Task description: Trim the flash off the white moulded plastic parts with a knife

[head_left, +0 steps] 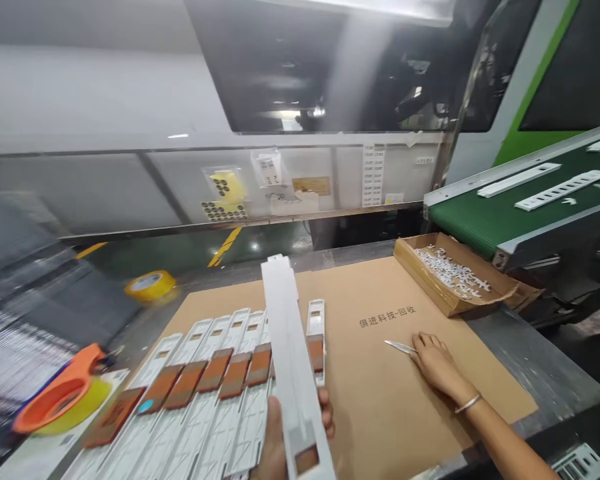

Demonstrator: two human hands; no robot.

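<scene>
My left hand point(273, 440) is closed around a long white plastic panel point(289, 333), held tilted up with a rectangular opening at its near end. Over the cardboard sheet point(365, 393), my right hand point(436, 363) grips a small knife point(400, 346), its pointed blade facing left. Left of the held panel, several similar white panels point(180, 433) lie side by side, with brown-red blocks point(183, 385) resting across them. One more panel point(317, 313) lies partly hidden behind the held one.
An open cardboard box point(425, 283) holds many small white scraps. Behind it, a green conveyor point(475, 217) carries white plastic parts point(563, 190). Yellow tape point(151, 285) and an orange tape dispenser point(55, 400) sit at the left. A machine wall point(290, 173) stands behind.
</scene>
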